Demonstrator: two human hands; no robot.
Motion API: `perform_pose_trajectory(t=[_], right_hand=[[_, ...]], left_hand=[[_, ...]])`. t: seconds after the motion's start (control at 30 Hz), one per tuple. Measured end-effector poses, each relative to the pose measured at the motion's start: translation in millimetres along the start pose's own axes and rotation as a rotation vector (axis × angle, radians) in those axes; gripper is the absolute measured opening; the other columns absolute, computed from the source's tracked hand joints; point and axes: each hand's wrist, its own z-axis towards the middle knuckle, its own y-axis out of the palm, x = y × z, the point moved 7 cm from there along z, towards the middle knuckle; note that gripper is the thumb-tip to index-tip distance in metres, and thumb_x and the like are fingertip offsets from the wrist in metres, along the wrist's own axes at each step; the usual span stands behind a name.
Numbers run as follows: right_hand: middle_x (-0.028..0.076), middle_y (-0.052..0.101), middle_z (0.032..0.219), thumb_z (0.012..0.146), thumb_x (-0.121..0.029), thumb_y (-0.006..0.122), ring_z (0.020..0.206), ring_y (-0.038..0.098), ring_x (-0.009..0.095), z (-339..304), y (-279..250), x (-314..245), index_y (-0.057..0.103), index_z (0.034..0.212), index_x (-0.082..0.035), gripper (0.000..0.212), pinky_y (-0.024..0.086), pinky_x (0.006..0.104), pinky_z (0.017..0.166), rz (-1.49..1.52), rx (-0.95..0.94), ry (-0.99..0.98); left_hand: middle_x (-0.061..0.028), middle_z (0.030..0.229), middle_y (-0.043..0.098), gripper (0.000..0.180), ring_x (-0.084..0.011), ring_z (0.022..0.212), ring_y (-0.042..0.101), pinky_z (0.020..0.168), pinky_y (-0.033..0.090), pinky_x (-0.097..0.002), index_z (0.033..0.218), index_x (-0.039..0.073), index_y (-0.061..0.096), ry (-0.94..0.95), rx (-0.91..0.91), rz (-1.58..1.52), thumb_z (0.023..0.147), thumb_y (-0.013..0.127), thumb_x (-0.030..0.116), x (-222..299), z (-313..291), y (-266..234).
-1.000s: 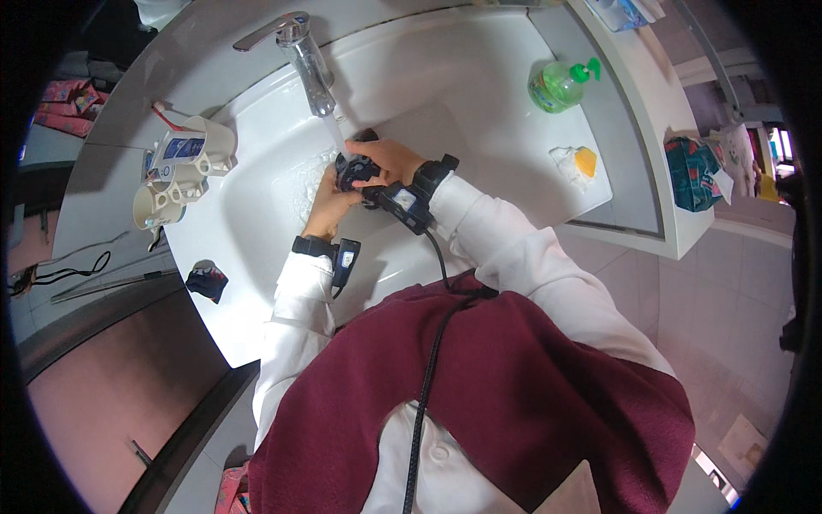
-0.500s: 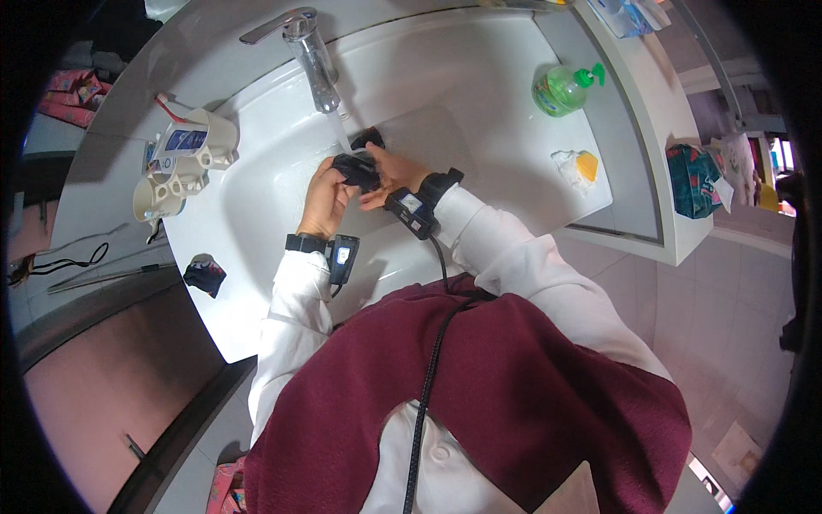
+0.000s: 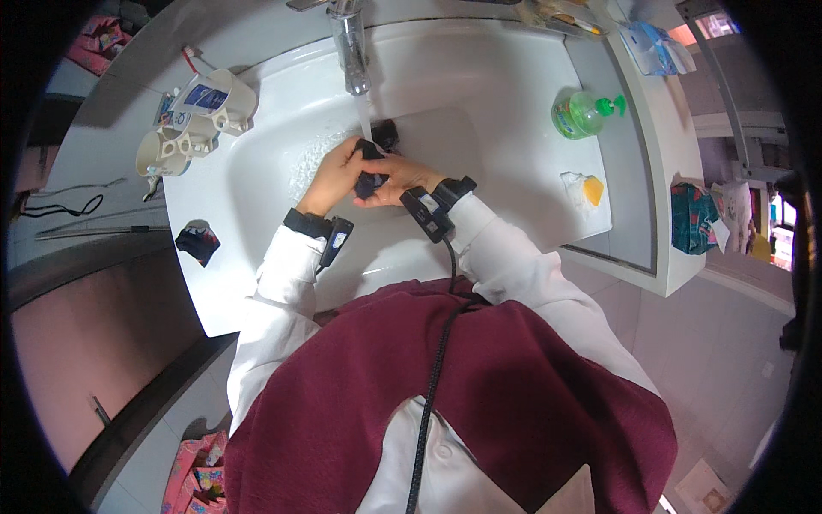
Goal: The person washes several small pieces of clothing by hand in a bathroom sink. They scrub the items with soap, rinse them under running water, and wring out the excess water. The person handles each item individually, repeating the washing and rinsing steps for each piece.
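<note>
Over the white sink (image 3: 514, 64), both my hands are closed around a small, wet-looking black cloth (image 3: 371, 178). My left hand (image 3: 332, 178) grips its left side, while my right hand (image 3: 402, 178) presses against it from the right. Just beyond my fingers lies another dark piece of cloth (image 3: 385, 134); I cannot tell whether it joins the held one. Water (image 3: 364, 116) runs from the chrome faucet (image 3: 348, 51) beside my fingertips and splashes in the basin to the left. Some of my fingers are hidden by the cloth and by each other.
Cups (image 3: 233, 98) with toothpaste and toothbrushes stand at the left. A dark bundled cloth (image 3: 198, 244) rests on the sink's left rim. On the right are a green soap pump bottle (image 3: 579, 115) and a yellow-and-white piece (image 3: 586, 189). A cable (image 3: 434, 368) runs down my front.
My hands have come closer together, and the cloth is more bunched between them. Splashing now shows left of the hands. The whole view has shifted and turned slightly.
</note>
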Motion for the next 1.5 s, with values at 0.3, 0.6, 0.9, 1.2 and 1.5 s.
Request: perform_pose_trajectory(t=[0.3, 0.6, 0.9, 1.2, 1.5], right_hand=[[0.001, 0.040, 0.054, 0.071, 0.001, 0.057, 0.040, 0.034, 0.007, -7, 13, 10, 0.044, 0.063, -0.010, 0.018, 0.021, 0.0204, 0.035, -0.432, -0.009, 0.250], [0.002, 0.045, 0.050, 0.067, -0.012, 0.065, 0.038, 0.039, 0.013, -7, -4, -4, 0.051, 0.064, -0.004, 0.016, 0.028, 0.0281, 0.036, -0.896, 0.258, -0.016], [0.023, 0.060, 0.081, 0.067, -0.041, 0.058, 0.074, 0.058, 0.038, 7, -35, -2, 0.062, 0.082, 0.000, 0.044, 0.046, 0.0413, 0.064, -1.995, 0.374, -0.150], [0.030, 0.031, 0.129, 0.063, -0.058, 0.064, 0.121, 0.033, 0.035, -5, -40, -12, 0.024, 0.132, 0.002, 0.099, 0.028, 0.0343, 0.099, -1.798, 0.051, 0.107], [0.022, 0.047, 0.121, 0.071, -0.037, 0.063, 0.111, 0.046, 0.033, 2, -132, -14, 0.033, 0.130, -0.007, 0.072, 0.035, 0.0348, 0.093, -1.879, 0.272, 0.217]], left_hand=[[-0.0141, 0.076, 0.058, 0.016, -0.0290, 0.070, 0.056, 0.063, 0.045, -0.0361, 0.087, 0.003, 0.055, 0.241, 0.052, 0.443, 0.076, 0.044, 0.007, 44, -11, 3], [-0.0155, 0.072, 0.058, 0.015, -0.0330, 0.068, 0.057, 0.059, 0.045, -0.0407, 0.082, 0.004, 0.056, 0.158, 0.063, 0.772, 0.076, 0.050, 0.017, 48, -18, 14], [-0.0135, 0.061, 0.054, 0.022, -0.0249, 0.052, 0.052, 0.051, 0.042, -0.0352, 0.073, 0.000, 0.054, -0.176, 0.142, 0.223, 0.081, 0.041, 0.016, -21, -14, 35], [-0.0176, 0.083, 0.056, 0.012, -0.0309, 0.071, 0.055, 0.062, 0.044, -0.0363, 0.079, -0.003, 0.053, -0.260, 0.137, 0.428, 0.073, 0.048, 0.006, -23, -80, -62], [-0.0111, 0.089, 0.057, 0.028, -0.0187, 0.074, 0.057, 0.064, 0.047, -0.0281, 0.105, -0.002, 0.050, -0.282, 0.999, 0.380, 0.078, 0.042, -0.002, -62, -224, -272]])
